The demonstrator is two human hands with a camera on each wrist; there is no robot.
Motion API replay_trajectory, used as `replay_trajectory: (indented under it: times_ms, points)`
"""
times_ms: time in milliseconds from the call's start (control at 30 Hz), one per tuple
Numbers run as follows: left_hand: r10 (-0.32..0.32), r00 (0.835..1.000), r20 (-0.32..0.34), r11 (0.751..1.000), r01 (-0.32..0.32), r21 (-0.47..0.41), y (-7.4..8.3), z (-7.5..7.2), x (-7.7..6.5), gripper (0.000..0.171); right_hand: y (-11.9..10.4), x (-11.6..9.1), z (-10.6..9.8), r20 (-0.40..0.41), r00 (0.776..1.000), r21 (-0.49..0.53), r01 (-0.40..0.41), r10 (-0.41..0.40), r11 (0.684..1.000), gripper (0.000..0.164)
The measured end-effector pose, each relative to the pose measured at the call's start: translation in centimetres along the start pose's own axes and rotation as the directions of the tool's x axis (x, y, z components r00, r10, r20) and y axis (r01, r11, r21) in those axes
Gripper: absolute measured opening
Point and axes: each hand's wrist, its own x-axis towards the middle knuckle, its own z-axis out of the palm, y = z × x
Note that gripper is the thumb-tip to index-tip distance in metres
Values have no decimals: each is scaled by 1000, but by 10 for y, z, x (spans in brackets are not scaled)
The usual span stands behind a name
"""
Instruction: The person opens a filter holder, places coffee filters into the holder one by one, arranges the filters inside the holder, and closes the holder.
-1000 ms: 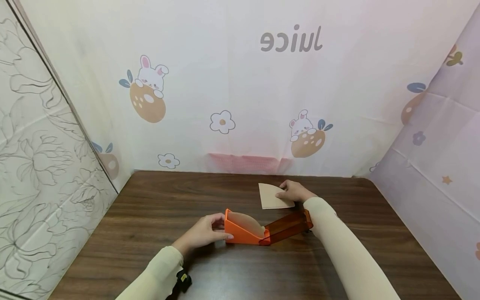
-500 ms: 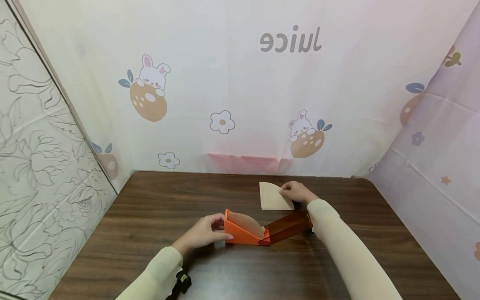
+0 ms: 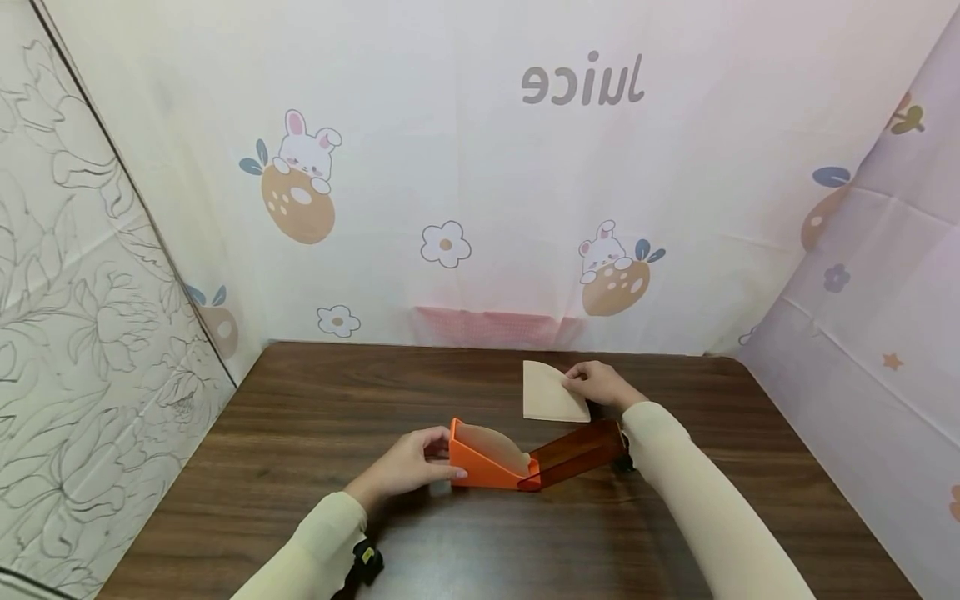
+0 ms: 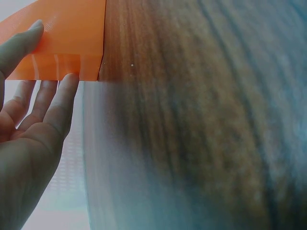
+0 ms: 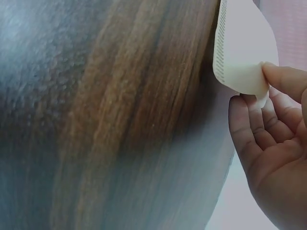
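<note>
An orange filter-paper box (image 3: 480,468) stands on the table, its see-through brown lid (image 3: 576,454) swung down to the right. Inside it sit tan coffee filters (image 3: 491,442); how many, I cannot tell. My left hand (image 3: 405,462) holds the box by its left end, thumb on the near side; in the left wrist view the fingertips touch the orange wall (image 4: 67,28). Behind the lid, my right hand (image 3: 600,385) pinches a fan-shaped coffee filter (image 3: 551,396) by its right edge. The right wrist view shows the filter's crimped seam (image 5: 219,48) close to the tabletop.
The dark wood table (image 3: 337,392) reaches back to a printed curtain (image 3: 480,167). A white flowered panel (image 3: 97,292) borders the left side, and another curtain (image 3: 885,333) hangs on the right. A black strap device (image 3: 367,560) sits at the left wrist.
My right hand has shifted slightly right with the coffee filter, which now stands a little more upright in the head view. The left hand and the box have stayed put.
</note>
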Motion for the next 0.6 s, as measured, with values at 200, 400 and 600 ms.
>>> replay_trajectory:
  times_ms: [200,400,600]
  points:
    - [2,1000,-3,1000,-2,8,0,0,0,32,-1,-4,-1,-16,1000,-1,20,-20,1000,25]
    - [-6,1000,0,1000,6,0,1,0,1,32,-5,-7,-2,-30,999,8,25,-25,1000,25]
    - [-9,1000,-2,1000,9,9,1,-1,1,32,-11,-13,-5,-49,998,24,30,-28,999,23]
